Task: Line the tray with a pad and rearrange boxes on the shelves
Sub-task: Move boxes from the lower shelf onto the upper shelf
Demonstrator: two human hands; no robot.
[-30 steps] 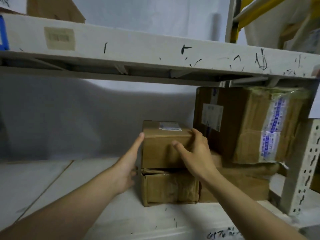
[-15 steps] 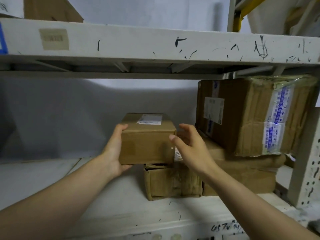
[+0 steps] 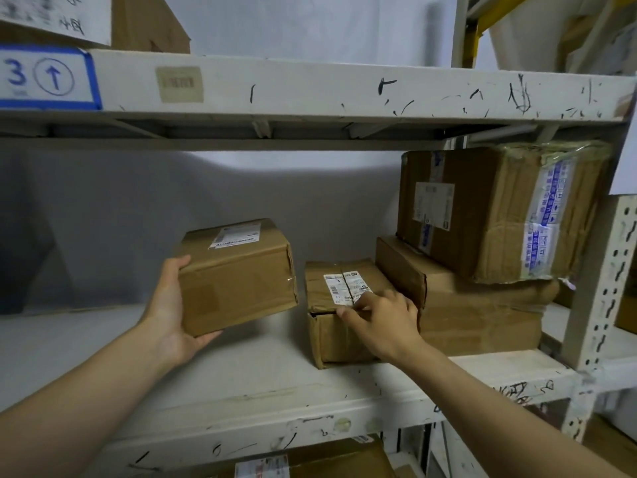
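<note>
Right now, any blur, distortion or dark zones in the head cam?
Head view: wide-angle bending bows the upper shelf beam; deep shadow fills the bay's left rear; the label on the box in the left hand is too soft to read; the right hand looks sharp.

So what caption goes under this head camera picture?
Left hand lifts a small cardboard box while right hand touches another box.

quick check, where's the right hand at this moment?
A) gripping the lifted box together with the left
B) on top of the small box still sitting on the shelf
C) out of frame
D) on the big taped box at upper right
B: the right hand rests on the labelled top of the small box on the shelf, while the left hand alone holds the lifted box.
</note>
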